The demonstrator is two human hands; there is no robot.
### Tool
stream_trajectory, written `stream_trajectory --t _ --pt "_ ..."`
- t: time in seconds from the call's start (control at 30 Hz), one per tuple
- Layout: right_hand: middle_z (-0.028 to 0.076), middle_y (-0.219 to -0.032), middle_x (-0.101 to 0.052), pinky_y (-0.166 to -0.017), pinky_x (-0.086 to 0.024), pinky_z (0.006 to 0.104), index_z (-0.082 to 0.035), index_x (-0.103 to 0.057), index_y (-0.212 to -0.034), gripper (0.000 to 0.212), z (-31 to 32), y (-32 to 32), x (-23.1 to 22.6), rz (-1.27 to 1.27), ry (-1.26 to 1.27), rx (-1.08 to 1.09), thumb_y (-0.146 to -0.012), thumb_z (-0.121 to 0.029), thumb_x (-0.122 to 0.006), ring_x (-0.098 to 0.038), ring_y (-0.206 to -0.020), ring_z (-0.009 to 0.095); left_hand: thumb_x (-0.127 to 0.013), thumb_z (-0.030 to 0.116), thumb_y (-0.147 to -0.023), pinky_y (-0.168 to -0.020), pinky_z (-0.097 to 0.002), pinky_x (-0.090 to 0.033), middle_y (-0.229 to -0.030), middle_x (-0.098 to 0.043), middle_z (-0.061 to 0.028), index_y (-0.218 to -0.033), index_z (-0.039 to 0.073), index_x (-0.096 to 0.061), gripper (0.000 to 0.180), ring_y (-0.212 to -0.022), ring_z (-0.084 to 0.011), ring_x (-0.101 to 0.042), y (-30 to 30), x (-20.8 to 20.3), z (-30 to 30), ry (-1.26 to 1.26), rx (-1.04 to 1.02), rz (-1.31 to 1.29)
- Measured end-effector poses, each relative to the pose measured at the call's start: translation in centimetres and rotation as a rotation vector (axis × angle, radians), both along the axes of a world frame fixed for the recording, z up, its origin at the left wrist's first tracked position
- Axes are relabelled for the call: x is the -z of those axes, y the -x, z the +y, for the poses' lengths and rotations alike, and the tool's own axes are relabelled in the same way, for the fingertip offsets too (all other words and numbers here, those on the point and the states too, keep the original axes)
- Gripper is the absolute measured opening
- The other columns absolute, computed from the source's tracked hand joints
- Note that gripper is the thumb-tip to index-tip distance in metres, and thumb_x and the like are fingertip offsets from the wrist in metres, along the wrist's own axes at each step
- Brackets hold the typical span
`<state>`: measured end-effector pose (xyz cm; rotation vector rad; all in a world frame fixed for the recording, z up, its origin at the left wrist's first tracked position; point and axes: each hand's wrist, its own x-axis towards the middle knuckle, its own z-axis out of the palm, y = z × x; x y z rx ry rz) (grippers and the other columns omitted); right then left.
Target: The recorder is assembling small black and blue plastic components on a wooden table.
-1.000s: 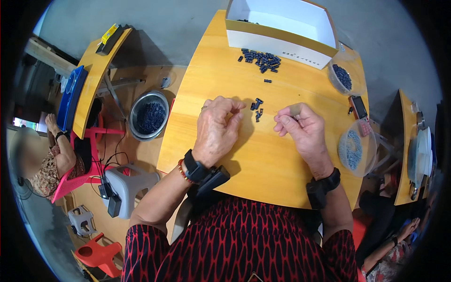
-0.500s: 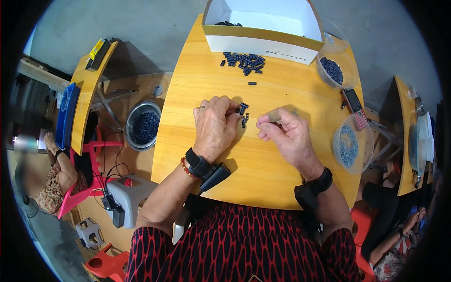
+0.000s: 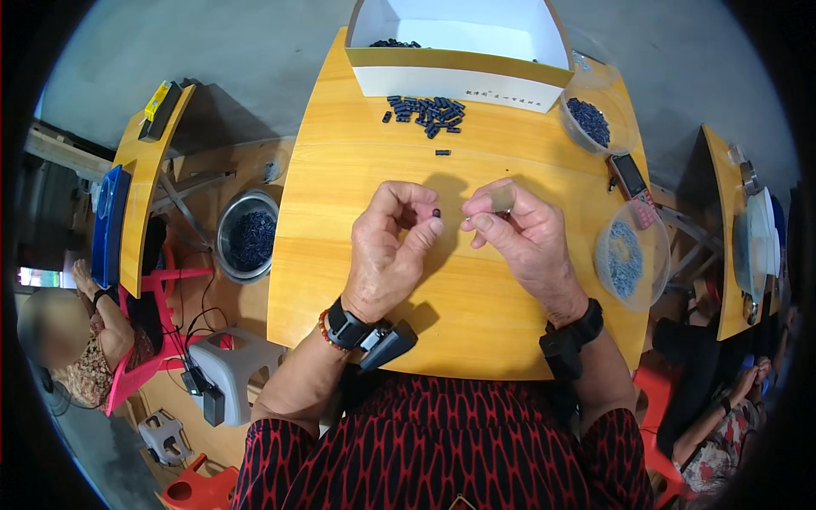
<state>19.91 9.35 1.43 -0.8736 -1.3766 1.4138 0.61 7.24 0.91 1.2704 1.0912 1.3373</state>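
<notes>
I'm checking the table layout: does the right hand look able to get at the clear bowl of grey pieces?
Probably yes: only tabletop shows between the right hand and the clear bowl, though that hand seems to be pinching a tiny silvery piece.

I look down from the wearer's head, fisheye-wide, near above left hand (image 3: 382, 255), right hand (image 3: 534, 253) and desk (image 3: 476, 327).

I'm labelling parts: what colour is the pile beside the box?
The pile is blue-black, seen in the head view.
</notes>
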Motion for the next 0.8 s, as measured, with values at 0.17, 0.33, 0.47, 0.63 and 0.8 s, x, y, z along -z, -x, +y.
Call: stream_trajectory --t 0.17,0.33,0.47,0.63,0.8 --pt "0.003 -0.097 -0.067 -0.072 -0.053 0.0238 0.0 -0.067 -0.1 0.006 0.1 0.1 0.0 -0.044 -0.066 0.023 -0.094 -0.002 -0.068 -0.063 -0.082 0.008 -0.07 0.0 -0.093 -0.085 -0.0249 -0.05 -0.1 -0.063 -0.0028 -0.106 0.0 -0.059 0.017 -0.09 -0.0093 -0.059 -0.8 0.8 -0.6 -0.023 0.125 -0.101" --pt "0.006 -0.095 -0.068 -0.075 -0.052 0.0251 0.001 -0.069 -0.095 0.006 0.1 -0.3 -0.5 -0.225 -0.172 0.03 -0.09 -0.001 -0.071 -0.064 -0.084 0.011 -0.069 0.001 -0.095 -0.078 -0.0236 -0.052 -0.096 -0.063 -0.0033 -0.105 0.0 -0.059 0.014 -0.083 -0.0094 -0.061 -0.8 1.2 -0.8 0.015 0.132 -0.056" --pt "0.006 -0.094 -0.068 -0.075 -0.052 0.025 0.0 -0.07 -0.095 0.006 0.1 0.1 -0.2 -0.202 -0.202 0.023 -0.089 -0.001 -0.071 -0.064 -0.085 0.012 -0.065 -0.004 -0.095 -0.068 -0.0214 -0.05 -0.086 -0.06 0.0003 -0.101 0.001 -0.057 0.01 -0.075 -0.0052 -0.057 -1.3 0.8 -1.0 0.068 0.087 -0.126" --pt "0.006 -0.092 -0.068 -0.076 -0.053 0.0265 0.0 -0.07 -0.096 0.007 0.2 -0.1 0.0 -0.241 -0.219 0.009 -0.089 -0.001 -0.071 -0.065 -0.084 0.013 -0.068 0.0 -0.095 -0.067 -0.0211 -0.05 -0.087 -0.063 -0.0009 -0.102 0.0 -0.059 0.012 -0.074 -0.0058 -0.058 -0.6 1.3 -1.1 0.116 0.128 -0.101" --pt "0.006 -0.093 -0.069 -0.075 -0.053 0.0277 0.0 -0.07 -0.095 0.006 0.2 0.0 -0.2 -0.27 -0.221 -0.011 -0.089 -0.001 -0.071 -0.066 -0.084 0.014 -0.07 0.004 -0.095 -0.07 -0.0219 -0.052 -0.089 -0.067 -0.0029 -0.105 -0.002 -0.061 0.014 -0.076 -0.0075 -0.061 -0.6 1.0 -1.1 0.187 0.133 -0.094"
